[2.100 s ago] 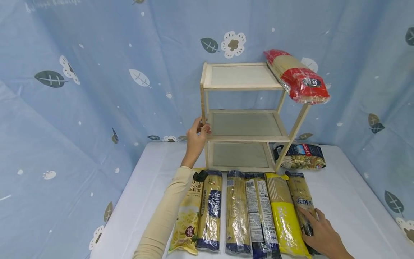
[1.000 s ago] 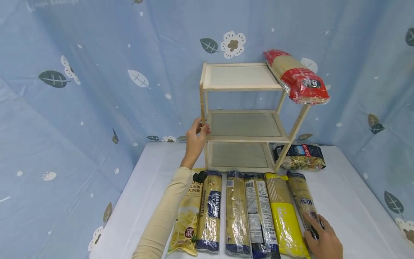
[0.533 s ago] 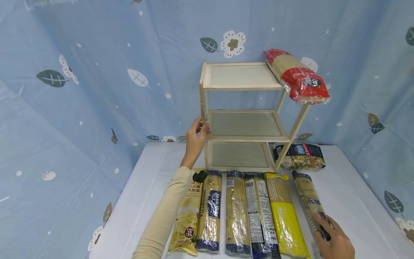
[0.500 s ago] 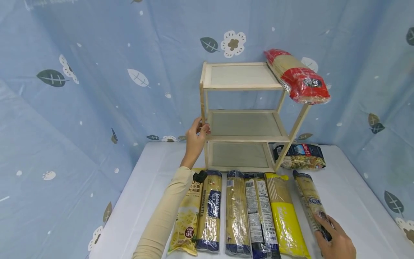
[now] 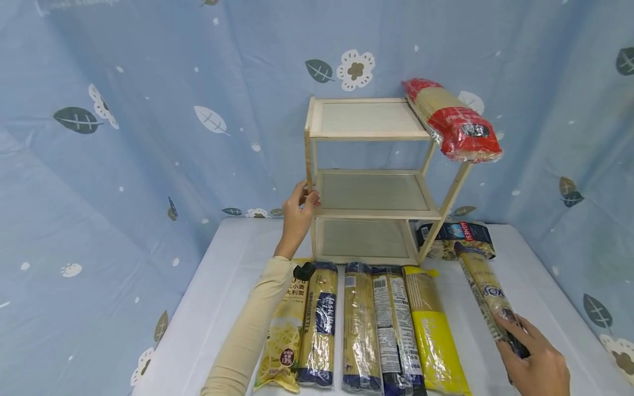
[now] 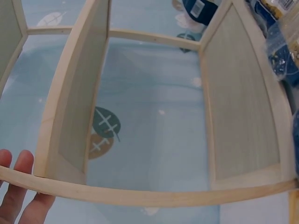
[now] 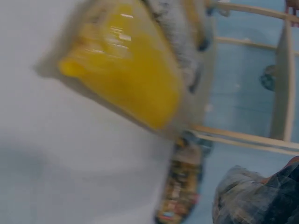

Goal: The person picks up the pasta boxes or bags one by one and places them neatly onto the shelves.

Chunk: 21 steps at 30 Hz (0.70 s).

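Observation:
My left hand (image 5: 296, 223) holds the left front post of a three-tier pale wooden rack (image 5: 373, 192) at middle-shelf height. In the left wrist view, its fingers (image 6: 21, 198) curl round the wooden bar. At the right, my right hand (image 5: 539, 360) grips the near end of a long spaghetti packet (image 5: 487, 289) with a dark-blue far end. That packet slants away to the left, its far tip overlapping a dark AGNESI pasta bag (image 5: 468, 234) in the head view. The right wrist view is blurred, with the packet's crinkled wrapper (image 7: 250, 198) at lower right.
In front of the rack lies a row of pasta packets, among them a yellow one (image 5: 438, 338), a blue-labelled one (image 5: 319, 324) and a yellow noodle bag (image 5: 279, 352). A red-ended packet (image 5: 451, 118) lies across the rack's top right, overhanging its front.
The right hand has taken hold of the spaghetti packet beside the yellow one and moved it rightward, its far end now overlapping the AGNESI bag. The left hand has stayed on the rack's post.

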{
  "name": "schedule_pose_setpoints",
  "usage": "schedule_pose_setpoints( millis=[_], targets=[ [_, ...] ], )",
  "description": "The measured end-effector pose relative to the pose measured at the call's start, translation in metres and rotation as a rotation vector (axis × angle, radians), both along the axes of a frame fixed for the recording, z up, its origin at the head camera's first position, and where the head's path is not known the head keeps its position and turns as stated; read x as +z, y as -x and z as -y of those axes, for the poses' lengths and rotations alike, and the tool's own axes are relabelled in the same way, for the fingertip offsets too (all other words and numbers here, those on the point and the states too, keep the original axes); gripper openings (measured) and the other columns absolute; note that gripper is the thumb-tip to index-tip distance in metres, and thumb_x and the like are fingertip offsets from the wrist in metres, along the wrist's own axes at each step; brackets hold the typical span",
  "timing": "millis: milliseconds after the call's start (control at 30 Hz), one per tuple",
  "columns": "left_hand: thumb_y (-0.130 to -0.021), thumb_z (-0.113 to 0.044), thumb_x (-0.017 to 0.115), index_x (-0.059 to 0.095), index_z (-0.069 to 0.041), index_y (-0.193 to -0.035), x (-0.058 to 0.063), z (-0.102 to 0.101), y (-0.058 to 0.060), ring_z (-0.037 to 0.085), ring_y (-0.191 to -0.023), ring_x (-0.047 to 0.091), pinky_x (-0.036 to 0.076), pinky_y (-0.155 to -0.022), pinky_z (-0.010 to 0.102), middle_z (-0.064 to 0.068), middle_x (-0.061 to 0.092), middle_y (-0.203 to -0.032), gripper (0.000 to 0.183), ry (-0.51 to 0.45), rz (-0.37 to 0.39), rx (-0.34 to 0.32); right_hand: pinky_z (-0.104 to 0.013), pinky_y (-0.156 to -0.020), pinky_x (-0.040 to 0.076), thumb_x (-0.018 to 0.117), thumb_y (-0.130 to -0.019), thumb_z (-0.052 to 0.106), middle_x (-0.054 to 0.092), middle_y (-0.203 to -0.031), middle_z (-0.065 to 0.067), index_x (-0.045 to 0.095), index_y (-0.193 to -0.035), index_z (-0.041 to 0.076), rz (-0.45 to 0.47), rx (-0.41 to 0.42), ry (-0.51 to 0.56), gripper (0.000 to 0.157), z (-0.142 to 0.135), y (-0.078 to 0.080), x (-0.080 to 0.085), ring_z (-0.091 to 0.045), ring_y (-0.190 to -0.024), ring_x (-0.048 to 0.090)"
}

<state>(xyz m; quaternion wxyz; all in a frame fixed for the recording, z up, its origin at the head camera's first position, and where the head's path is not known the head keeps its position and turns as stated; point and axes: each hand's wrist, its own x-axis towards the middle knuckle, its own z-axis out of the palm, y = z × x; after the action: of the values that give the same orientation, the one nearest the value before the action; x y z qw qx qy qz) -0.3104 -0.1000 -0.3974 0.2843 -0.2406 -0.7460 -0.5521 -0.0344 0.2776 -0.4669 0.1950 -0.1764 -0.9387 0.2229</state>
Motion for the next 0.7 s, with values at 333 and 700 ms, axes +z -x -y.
schedule_pose_setpoints(
  millis=[333, 700],
  targets=[
    [-0.099, -0.022, 0.051, 0.049, -0.001, -0.133, 0.001, -0.001, -0.003, 0.024, -0.076, 0.067, 0.055, -0.074, 0.037, 0.019, 0.065, -0.096, 0.040, 0.013, 0.030, 0.001, -0.065, -0.055, 0.043, 0.066, -0.075, -0.006, 0.046, -0.118, -0.043, 0.064, -0.113, -0.009, -0.129, 0.100, -0.096, 0.039, -0.017, 0.004, 0.053, -0.059, -0.074, 0.053],
    [-0.098, -0.016, 0.053, 0.053, -0.003, -0.128, 0.000, -0.002, -0.001, 0.027, -0.076, 0.067, 0.055, -0.070, 0.042, 0.023, 0.064, -0.097, 0.032, -0.006, 0.024, -0.007, -0.063, -0.055, 0.047, 0.063, -0.077, -0.013, 0.040, -0.129, -0.041, 0.059, -0.120, -0.011, -0.184, 0.142, -0.077, 0.043, -0.025, 0.015, 0.103, -0.062, -0.087, 0.049]
  ],
)
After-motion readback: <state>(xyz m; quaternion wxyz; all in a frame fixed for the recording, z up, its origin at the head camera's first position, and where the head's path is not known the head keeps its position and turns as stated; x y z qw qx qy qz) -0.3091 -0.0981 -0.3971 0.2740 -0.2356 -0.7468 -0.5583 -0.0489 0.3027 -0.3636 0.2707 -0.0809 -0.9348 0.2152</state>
